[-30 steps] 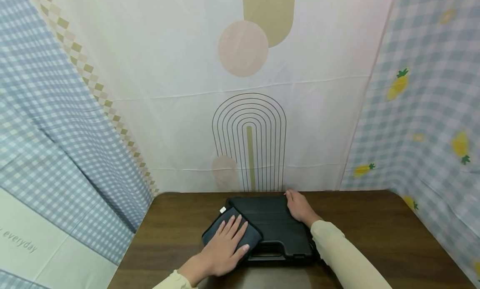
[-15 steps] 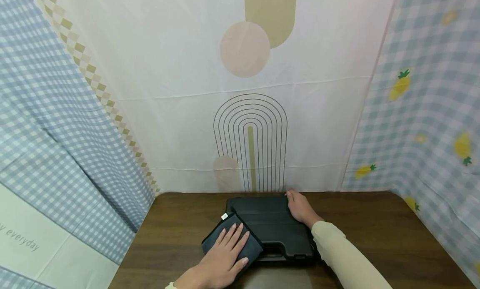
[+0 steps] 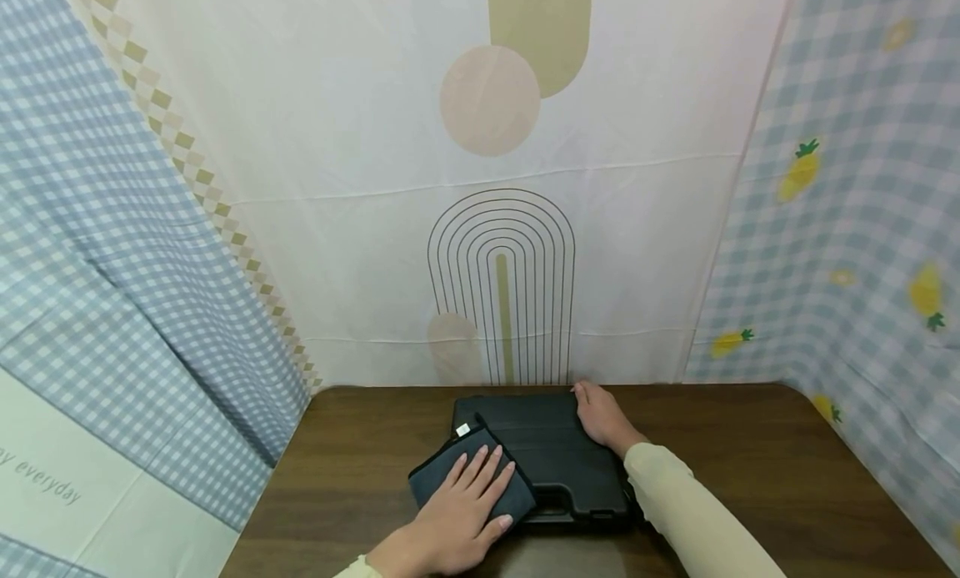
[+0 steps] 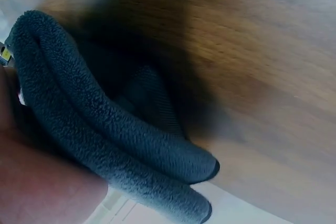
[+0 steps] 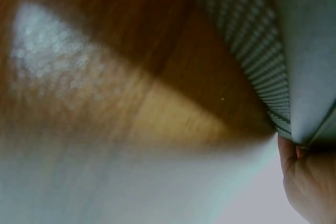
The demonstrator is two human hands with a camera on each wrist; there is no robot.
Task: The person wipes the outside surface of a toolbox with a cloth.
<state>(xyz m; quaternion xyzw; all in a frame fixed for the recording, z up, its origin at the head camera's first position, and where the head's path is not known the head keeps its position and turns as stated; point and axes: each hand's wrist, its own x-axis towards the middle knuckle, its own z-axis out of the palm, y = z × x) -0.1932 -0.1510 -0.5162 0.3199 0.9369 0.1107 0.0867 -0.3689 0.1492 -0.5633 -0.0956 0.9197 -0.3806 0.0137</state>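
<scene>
My left hand (image 3: 461,515) is positioned at the lower centre of the head view, laid over a folded dark blue-grey cloth (image 3: 438,476). Its fingers are extended and slightly apart, with the thumb set out to the right. The cloth overlaps the near left corner of a black case (image 3: 551,444); a white tag (image 3: 462,429) projects at the cloth's upper edge. In the left wrist view, the cloth shows as two plush layers (dark trim finishes their ends) running from upper left to lower centre.

The black case lies flat on the brown wooden table (image 3: 360,461), at the lower centre of the head view, with its handle (image 3: 551,501) on the near side. My right hand (image 3: 600,415) grips the case at its far right corner, fingers bent around the edge. In the right wrist view, these fingers appear at the lower right, in contact with the panel edge.
</scene>
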